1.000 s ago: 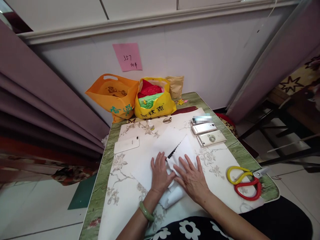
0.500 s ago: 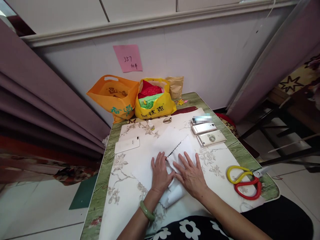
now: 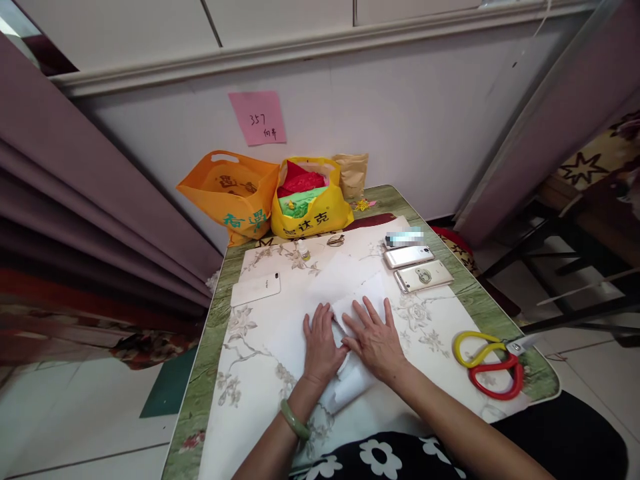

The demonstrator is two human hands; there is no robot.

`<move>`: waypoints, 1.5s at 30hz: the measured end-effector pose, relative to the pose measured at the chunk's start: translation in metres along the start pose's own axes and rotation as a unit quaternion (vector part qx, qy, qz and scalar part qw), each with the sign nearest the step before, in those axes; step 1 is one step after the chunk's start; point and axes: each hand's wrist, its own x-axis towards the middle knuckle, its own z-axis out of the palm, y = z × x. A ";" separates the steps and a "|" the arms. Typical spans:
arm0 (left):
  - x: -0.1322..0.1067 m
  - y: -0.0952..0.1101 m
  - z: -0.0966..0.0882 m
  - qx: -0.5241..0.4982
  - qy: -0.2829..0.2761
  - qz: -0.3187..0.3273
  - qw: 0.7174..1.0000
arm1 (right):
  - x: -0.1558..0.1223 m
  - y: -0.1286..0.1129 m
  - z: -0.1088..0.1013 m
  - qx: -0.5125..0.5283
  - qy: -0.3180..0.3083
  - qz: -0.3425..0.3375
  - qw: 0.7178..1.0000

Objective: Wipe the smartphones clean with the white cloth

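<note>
A white piece of fabric (image 3: 351, 388) lies folded on the table in front of me; part of it is under my hands. My left hand (image 3: 320, 347) rests flat on its left part, fingers together and pointing away from me, thumb out to the right. On the right part my right hand (image 3: 376, 339) lies palm down with its fingers spread. The two thumbs almost meet over the folded layers. Between the hands a short dark stretch of the fabric's edge shows. A green bangle (image 3: 295, 420) circles my left wrist.
Scissors (image 3: 493, 363) with yellow and red handles lie at the right. Several phones rest on the table, one white (image 3: 256, 289) at the left. Small bottle (image 3: 304, 251), glasses (image 3: 335, 240), an orange bag (image 3: 250, 227) and a stuffed yellow bag (image 3: 345, 212) stand further back.
My right hand has shifted slightly up and left across the fabric. The fabric's upper fold now lies flatter, its dark edge less visible. My left hand stays in place.
</note>
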 end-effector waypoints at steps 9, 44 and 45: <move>0.002 0.002 -0.002 0.009 -0.003 -0.002 1.000 | -0.009 0.005 -0.004 -0.007 -0.013 0.012 1.000; 0.002 0.002 -0.001 0.016 0.017 0.005 1.000 | 0.010 0.028 -0.002 -0.018 -0.020 0.066 0.997; 0.002 0.002 -0.001 0.017 0.018 0.007 1.000 | 0.016 0.029 -0.001 -0.018 -0.021 0.068 0.997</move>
